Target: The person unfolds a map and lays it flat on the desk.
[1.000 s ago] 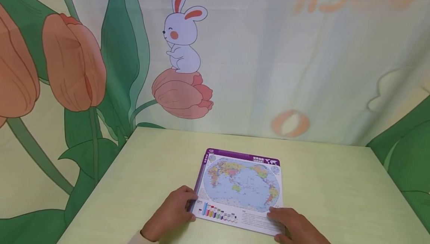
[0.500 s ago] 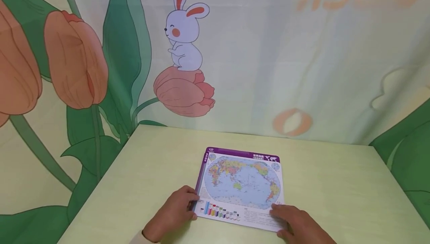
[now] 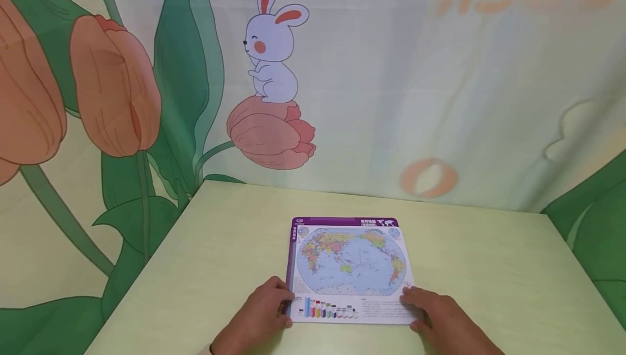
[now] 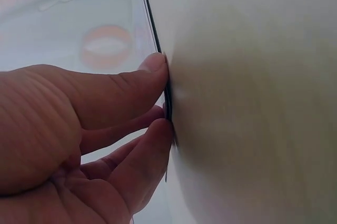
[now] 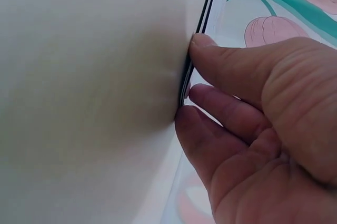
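Note:
A thin rectangular world map board (image 3: pixel 352 268) with a purple top band lies flat on the table, its near edge level with me. My left hand (image 3: pixel 259 311) grips its lower left side, thumb and fingertips at the edge. At the lower right corner my right hand (image 3: pixel 447 314) holds the other side, fingers over the top and thumb at the near edge. The left wrist view has the thumb and fingers of the left hand (image 4: pixel 116 108) against the board's dark edge (image 4: pixel 150 18). Two dark layers show along the edge (image 5: pixel 204 10) beside the right hand (image 5: pixel 247 113).
The pale yellow-green table (image 3: pixel 489 268) spreads out around the board. Behind it hangs a curtain (image 3: pixel 371 83) printed with a white rabbit (image 3: pixel 273 56), orange tulips and green leaves, reaching down to the table's far edge.
The board has turned counterclockwise, its right side moving away from me, so its slanted near edge is now level. Both hands have stayed at its sides, the right one shifting slightly up.

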`<state>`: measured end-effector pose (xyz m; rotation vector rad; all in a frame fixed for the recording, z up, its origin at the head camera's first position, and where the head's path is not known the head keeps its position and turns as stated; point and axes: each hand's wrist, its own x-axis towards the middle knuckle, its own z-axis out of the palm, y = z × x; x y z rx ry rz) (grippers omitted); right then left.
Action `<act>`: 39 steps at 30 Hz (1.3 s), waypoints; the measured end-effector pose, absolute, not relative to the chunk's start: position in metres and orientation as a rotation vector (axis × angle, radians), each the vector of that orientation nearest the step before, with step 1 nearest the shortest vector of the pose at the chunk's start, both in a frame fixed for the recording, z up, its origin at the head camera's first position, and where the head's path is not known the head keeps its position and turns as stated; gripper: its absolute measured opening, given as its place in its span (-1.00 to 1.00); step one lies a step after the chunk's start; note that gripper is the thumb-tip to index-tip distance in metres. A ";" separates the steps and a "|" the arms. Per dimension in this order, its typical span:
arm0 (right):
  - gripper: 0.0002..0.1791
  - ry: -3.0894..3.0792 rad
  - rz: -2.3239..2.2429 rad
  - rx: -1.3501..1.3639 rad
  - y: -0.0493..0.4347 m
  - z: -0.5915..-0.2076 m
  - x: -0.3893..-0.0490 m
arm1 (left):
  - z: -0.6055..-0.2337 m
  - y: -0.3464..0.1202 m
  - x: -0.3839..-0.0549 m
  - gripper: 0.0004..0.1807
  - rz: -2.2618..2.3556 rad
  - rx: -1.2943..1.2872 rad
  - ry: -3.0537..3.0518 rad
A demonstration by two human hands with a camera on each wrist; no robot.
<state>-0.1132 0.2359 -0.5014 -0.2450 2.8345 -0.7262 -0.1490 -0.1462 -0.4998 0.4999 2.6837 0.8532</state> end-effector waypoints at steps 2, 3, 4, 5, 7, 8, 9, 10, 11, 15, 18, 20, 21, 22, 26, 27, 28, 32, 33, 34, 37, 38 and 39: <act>-0.48 2.874 -0.720 -0.263 0.235 -0.503 -0.112 | -0.502 -0.148 -0.152 -0.53 0.840 0.544 2.678; -0.48 2.887 -0.721 -0.260 0.234 -0.503 -0.110 | -0.502 -0.149 -0.154 -0.53 0.830 0.558 2.674; -0.48 2.905 -0.714 -0.251 0.233 -0.503 -0.109 | -0.503 -0.149 -0.155 -0.54 0.815 0.571 2.674; -0.48 2.917 -0.716 -0.230 0.232 -0.504 -0.107 | -0.504 -0.150 -0.157 -0.53 0.811 0.568 2.664; -0.47 2.957 -0.703 -0.224 0.230 -0.504 -0.104 | -0.505 -0.150 -0.160 -0.52 0.801 0.559 2.646; -0.47 2.973 -0.698 -0.211 0.228 -0.505 -0.102 | -0.507 -0.150 -0.161 -0.52 0.797 0.554 2.634; -0.47 2.984 -0.694 -0.183 0.227 -0.505 -0.100 | -0.508 -0.150 -0.162 -0.52 0.797 0.558 2.624; -0.46 2.984 -0.699 -0.172 0.227 -0.506 -0.101 | -0.508 -0.149 -0.161 -0.51 0.792 0.541 2.620; -0.46 2.979 -0.711 -0.151 0.228 -0.506 -0.102 | -0.508 -0.148 -0.161 -0.50 0.791 0.526 2.615; -0.46 2.966 -0.746 -0.081 0.232 -0.509 -0.108 | -0.509 -0.145 -0.158 -0.49 0.807 0.478 2.594; -0.46 2.987 -0.757 -0.135 0.238 -0.511 -0.112 | -0.509 -0.143 -0.156 -0.51 0.854 0.466 2.581; -0.47 3.006 -0.757 -0.204 0.243 -0.512 -0.116 | -0.510 -0.143 -0.154 -0.52 0.885 0.475 2.573; -0.47 3.016 -0.748 -0.227 0.245 -0.512 -0.118 | -0.510 -0.143 -0.153 -0.53 0.898 0.487 2.568; -0.47 3.027 -0.741 -0.258 0.246 -0.513 -0.119 | -0.510 -0.142 -0.152 -0.54 0.916 0.491 2.560; -0.47 3.069 -0.719 -0.361 0.254 -0.515 -0.128 | -0.512 -0.139 -0.147 -0.60 0.972 0.473 2.510; -0.46 3.072 -0.719 -0.379 0.256 -0.516 -0.130 | -0.512 -0.137 -0.147 -0.61 0.982 0.463 2.498; -0.46 3.072 -0.720 -0.392 0.258 -0.516 -0.132 | -0.512 -0.136 -0.145 -0.62 0.998 0.447 2.485; -0.45 3.040 -0.750 -0.388 0.265 -0.517 -0.141 | -0.512 -0.130 -0.142 -0.65 1.043 0.419 2.454; -0.45 3.026 -0.767 -0.380 0.266 -0.517 -0.143 | -0.511 -0.129 -0.141 -0.65 1.053 0.413 2.446; -0.45 3.012 -0.783 -0.372 0.268 -0.517 -0.145 | -0.511 -0.127 -0.140 -0.66 1.058 0.413 2.441; -0.43 2.973 -0.824 -0.335 0.271 -0.515 -0.152 | -0.510 -0.123 -0.137 -0.67 1.054 0.435 2.445; -0.43 2.963 -0.831 -0.330 0.272 -0.515 -0.154 | -0.511 -0.122 -0.137 -0.67 1.043 0.448 2.453; -0.43 2.955 -0.841 -0.324 0.273 -0.514 -0.157 | -0.511 -0.121 -0.137 -0.66 1.030 0.464 2.463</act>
